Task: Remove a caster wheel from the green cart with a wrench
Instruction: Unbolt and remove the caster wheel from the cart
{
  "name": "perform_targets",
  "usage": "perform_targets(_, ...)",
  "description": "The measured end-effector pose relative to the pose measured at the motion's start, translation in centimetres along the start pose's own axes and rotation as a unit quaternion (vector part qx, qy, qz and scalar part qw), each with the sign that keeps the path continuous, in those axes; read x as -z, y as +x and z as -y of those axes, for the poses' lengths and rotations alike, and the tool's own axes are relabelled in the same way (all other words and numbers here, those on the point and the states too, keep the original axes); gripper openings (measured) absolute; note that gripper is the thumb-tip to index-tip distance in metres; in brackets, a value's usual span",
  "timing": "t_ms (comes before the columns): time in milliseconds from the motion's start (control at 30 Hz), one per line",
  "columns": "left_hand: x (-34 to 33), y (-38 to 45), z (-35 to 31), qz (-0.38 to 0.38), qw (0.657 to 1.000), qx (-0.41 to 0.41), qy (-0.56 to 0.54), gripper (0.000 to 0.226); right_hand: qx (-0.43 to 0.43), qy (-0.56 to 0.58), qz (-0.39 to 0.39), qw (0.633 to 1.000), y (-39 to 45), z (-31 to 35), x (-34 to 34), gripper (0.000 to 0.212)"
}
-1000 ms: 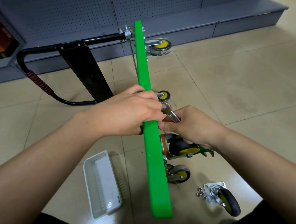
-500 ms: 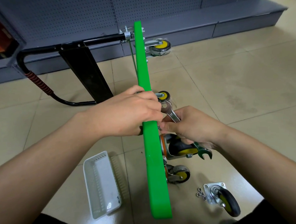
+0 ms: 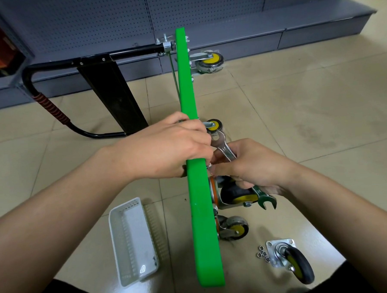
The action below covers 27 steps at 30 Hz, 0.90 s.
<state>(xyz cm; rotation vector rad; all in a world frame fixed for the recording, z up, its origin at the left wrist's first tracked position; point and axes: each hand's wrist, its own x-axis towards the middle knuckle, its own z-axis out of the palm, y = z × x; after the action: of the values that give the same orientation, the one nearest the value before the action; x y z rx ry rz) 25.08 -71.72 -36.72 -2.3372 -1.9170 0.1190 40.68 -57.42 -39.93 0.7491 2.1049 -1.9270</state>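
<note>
Both grips closed, wrench (image 3: 227, 152) and green cart (image 3: 199, 190), over beige tiled floor (image 3: 298, 109).

Left hand (image 3: 165, 147) grips the green cart (image 3: 200, 213) edge; right hand (image 3: 254, 165) holds a wrench (image 3: 224, 148) by the caster wheel (image 3: 235, 192).

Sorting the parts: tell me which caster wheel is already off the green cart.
The black caster wheel with the square metal plate, lying loose on the floor at lower right beside the small nuts. The other casters are still mounted on the green cart.
</note>
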Motion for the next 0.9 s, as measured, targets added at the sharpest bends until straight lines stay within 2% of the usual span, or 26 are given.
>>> perform_targets(167, -0.17, 0.01, -0.01, -0.003, 1.000, 0.002, -0.003, 0.029, 0.009, -0.008, -0.017, 1.000, 0.09, -0.27, -0.36, 0.021)
perform_targets(333, -0.01, 0.04, -0.10, -0.003, 1.000, 0.003, -0.006, 0.029, 0.008, 0.015, 0.003, 1.000, -0.27, 0.28, -0.03, 0.008)
perform_targets(467, 0.02, 0.01, -0.10, -0.003, 1.000, 0.003, -0.006, 0.029, 0.014, -0.002, 0.000, 1.000, -0.22, 0.14, -0.15, 0.007)
perform_targets(567, 0.05, -0.01, -0.06, 0.000, 1.000, 0.004, -0.005, 0.030, 0.006, -0.009, -0.019, 1.000, -0.17, 0.13, -0.22, 0.016)
perform_targets(667, 0.07, -0.03, -0.07, 0.001, 1.000, 0.005, -0.006, 0.032, -0.013, 0.008, -0.006, 1.000, -0.23, 0.44, -0.10, 0.010)
perform_targets(900, -0.09, 0.04, 0.05, 0.007, 1.000, 0.006, 0.004, 0.034, -0.042, 0.031, 0.002, 0.999, 0.01, 0.25, -0.16, 0.027)
